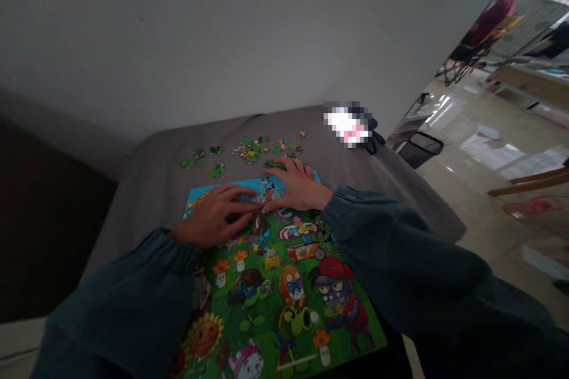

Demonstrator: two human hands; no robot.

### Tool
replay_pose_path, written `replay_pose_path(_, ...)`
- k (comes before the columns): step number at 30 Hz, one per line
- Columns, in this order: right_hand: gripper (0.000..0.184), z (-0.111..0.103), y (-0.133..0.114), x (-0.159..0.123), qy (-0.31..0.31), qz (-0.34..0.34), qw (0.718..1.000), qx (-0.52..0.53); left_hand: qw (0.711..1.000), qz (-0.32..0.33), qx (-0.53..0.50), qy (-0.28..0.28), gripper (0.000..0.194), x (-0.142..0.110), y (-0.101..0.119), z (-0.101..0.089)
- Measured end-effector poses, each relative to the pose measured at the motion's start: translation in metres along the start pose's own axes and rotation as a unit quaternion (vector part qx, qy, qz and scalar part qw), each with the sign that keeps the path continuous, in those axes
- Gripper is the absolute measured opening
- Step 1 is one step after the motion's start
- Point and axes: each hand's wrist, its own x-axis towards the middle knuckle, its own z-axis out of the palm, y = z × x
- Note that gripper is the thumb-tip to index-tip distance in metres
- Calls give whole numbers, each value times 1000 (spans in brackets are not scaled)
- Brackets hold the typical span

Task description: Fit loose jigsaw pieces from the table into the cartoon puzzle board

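Observation:
A colourful jigsaw puzzle [284, 272] with cartoon plants, mushrooms and zombie figures lies on a grey cloth-covered surface. My left hand [217, 213] rests on its upper left part, fingers stretched to the right and apart. Across from it, my right hand [296, 186] lies over the upper right part, thumb and fingers apart. The fingertips of both hands come close together near the middle of the upper puzzle. Loose puzzle pieces [250, 150] are scattered just beyond the top edge, some right by my right fingers. Part of the blue upper strip is hidden under my hands.
The grey cloth [151, 172] runs back to a pale wall [222, 29]. A blurred-out item with a dark strap [372, 145] lies at the back right corner. To the right are a tiled floor [466, 160], a black-framed bin [418, 151], papers, furniture and a person sitting far off.

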Motion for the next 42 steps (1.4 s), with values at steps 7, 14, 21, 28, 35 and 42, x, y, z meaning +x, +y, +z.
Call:
replay_pose_path(7, 59, -1, 6, 6, 37, -74, 996, 20, 1000, -6, 22, -21, 33, -1, 4, -3)
replay_pose_path(14, 40, 8, 24, 24, 71, -53, 996, -26, 981, -164, -13, 102, 42, 16, -29, -15)
replay_pose_path(21, 30, 3, 31, 26, 114, -44, 991, -46, 983, -178, 44, -22, 52, 92, -58, -29)
replay_pose_path(28, 30, 1, 37, 28, 117, -42, 991, -48, 977, -190, 36, -87, 64, 134, -84, -20)
replay_pose_path(35, 29, 3, 39, 30, 119, -49, 991, -43, 968, -207, 1, -146, 63, 155, -105, -21)
replay_pose_path(42, 31, 2, 41, 31, 109, -54, 992, -37, 972, -172, -7, -162, 48, 156, -103, -25)
